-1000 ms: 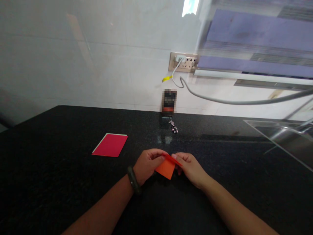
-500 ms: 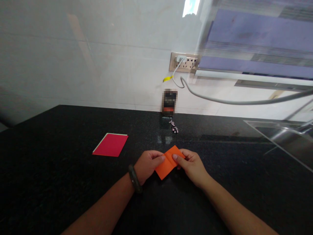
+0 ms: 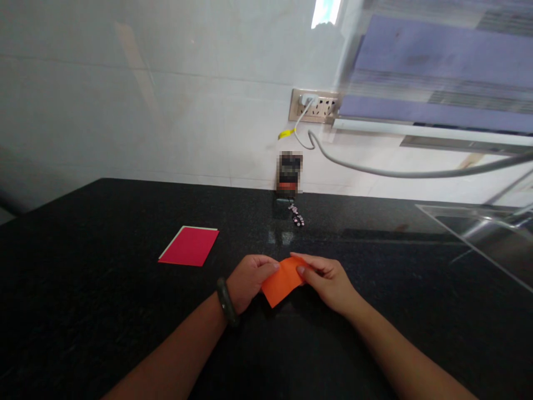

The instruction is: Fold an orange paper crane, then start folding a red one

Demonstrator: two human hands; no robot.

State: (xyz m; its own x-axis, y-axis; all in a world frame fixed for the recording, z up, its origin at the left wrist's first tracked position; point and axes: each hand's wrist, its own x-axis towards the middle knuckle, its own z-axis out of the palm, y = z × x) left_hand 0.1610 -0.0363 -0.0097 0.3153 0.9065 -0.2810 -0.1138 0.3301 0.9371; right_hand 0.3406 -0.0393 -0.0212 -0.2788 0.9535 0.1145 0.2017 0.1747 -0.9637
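A small orange sheet of paper is held between my two hands, low over the black countertop. My left hand pinches its left edge, thumb on top and the other fingers mostly behind it. On the wrist of that arm sits a dark bangle. My right hand grips the right side, with the thumb pressed on the paper and the index finger stretched along the far edge. The sheet bends downward toward the right hand, and its right end is hidden by the fingers.
A stack of red paper with a white edge lies on the black countertop to the left. A phone-like blurred object leans on the wall, a beaded strap before it. At right is a sink; a grey cable hangs above.
The far right part of the orange paper has curved over, where it lay flat before. My right index finger has stretched out along its far edge; my left hand has barely moved.
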